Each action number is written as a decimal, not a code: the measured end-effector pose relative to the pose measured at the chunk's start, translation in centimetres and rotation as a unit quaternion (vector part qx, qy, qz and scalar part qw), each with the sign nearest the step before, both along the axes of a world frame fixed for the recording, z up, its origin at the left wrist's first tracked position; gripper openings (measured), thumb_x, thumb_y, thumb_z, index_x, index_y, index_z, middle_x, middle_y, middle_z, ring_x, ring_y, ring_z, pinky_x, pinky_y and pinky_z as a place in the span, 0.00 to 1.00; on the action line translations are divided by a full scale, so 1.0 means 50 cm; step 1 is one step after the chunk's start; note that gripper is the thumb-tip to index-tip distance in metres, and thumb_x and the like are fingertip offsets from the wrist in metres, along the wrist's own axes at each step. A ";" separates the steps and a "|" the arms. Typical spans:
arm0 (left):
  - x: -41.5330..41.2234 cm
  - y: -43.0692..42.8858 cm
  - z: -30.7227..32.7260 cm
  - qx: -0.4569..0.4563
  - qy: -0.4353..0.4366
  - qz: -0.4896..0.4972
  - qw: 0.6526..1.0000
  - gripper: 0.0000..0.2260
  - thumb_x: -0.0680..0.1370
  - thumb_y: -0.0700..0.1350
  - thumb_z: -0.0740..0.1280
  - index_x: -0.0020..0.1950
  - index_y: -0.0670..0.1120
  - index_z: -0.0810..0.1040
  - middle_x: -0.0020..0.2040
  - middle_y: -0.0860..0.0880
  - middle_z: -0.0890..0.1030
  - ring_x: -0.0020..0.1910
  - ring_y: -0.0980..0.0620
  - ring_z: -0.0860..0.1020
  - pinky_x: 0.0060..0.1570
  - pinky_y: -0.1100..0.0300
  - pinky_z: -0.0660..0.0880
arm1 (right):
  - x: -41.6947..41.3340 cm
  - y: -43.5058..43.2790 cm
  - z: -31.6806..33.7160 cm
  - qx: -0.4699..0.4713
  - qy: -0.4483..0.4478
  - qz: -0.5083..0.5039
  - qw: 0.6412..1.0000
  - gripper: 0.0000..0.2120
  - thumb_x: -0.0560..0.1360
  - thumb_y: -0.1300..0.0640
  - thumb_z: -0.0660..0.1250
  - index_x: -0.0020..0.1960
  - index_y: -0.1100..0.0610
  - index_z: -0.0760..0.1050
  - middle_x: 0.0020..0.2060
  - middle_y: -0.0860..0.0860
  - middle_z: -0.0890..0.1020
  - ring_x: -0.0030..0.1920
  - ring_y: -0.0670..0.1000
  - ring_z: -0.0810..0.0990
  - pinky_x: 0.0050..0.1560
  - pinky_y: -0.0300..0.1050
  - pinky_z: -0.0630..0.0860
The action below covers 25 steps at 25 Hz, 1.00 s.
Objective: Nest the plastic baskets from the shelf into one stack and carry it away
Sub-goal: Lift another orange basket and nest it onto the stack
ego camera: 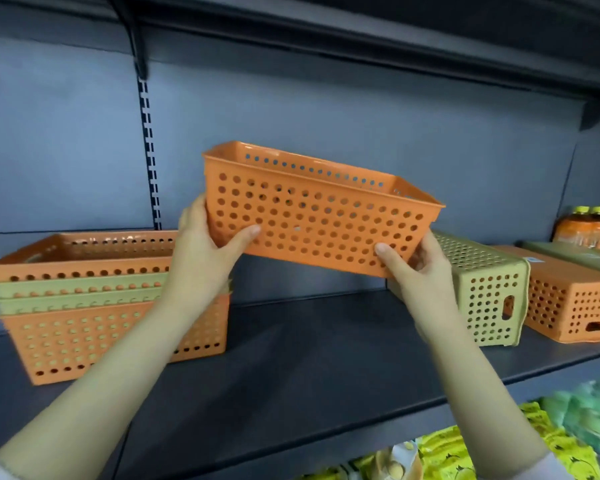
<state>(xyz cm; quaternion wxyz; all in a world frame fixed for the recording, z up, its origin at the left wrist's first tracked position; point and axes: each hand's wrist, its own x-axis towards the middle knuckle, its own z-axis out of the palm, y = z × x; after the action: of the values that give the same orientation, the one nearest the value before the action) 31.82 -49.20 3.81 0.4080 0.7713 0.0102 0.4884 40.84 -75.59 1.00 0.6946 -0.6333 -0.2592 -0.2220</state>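
The person holds an orange perforated basket up in the air above the shelf, mouth upward and tilted so its left end rides higher; its long axis runs roughly from ten o'clock to four o'clock; the left hand clasps the lower left corner, thumb on the near wall, and the right hand grips the lower right corner the same way; both arms reach up and forward. The nested stack, orange and green baskets already set one in another, stands on the shelf toward eight o'clock of the held basket, nearer the left hand; I judge the basket must travel down and left to drop in. Upturned baskets, a green one and an orange one, wait at four o'clock.
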 end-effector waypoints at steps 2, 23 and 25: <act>-0.028 0.063 0.024 0.003 0.002 0.025 1.000 0.25 0.72 0.55 0.74 0.65 0.51 0.70 0.63 0.48 0.77 0.61 0.50 0.76 0.62 0.48 0.73 | -0.011 0.059 0.044 -0.022 -0.031 0.006 0.999 0.22 0.72 0.53 0.74 0.66 0.49 0.74 0.54 0.45 0.85 0.56 0.46 0.82 0.60 0.51 0.79; -0.204 0.480 -0.063 -0.031 0.005 0.036 0.999 0.19 0.75 0.56 0.70 0.63 0.55 0.69 0.59 0.59 0.77 0.56 0.68 0.74 0.52 0.68 0.71 | -0.085 0.495 0.016 -0.085 -0.049 0.057 0.994 0.20 0.76 0.56 0.71 0.67 0.49 0.72 0.57 0.45 0.84 0.59 0.44 0.82 0.62 0.49 0.77; -0.200 0.479 -0.069 -0.044 -0.017 0.032 0.998 0.20 0.75 0.55 0.71 0.64 0.55 0.70 0.60 0.56 0.77 0.58 0.67 0.74 0.50 0.74 0.68 | -0.082 0.496 -0.007 -0.085 -0.035 0.049 0.995 0.19 0.77 0.56 0.70 0.66 0.48 0.73 0.57 0.45 0.84 0.58 0.45 0.82 0.63 0.52 0.76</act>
<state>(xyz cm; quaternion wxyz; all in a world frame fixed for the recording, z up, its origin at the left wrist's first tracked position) 21.81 -25.25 0.37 0.4253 0.7437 0.0495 0.5135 36.77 -50.81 0.67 0.6389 -0.6682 -0.3323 -0.1869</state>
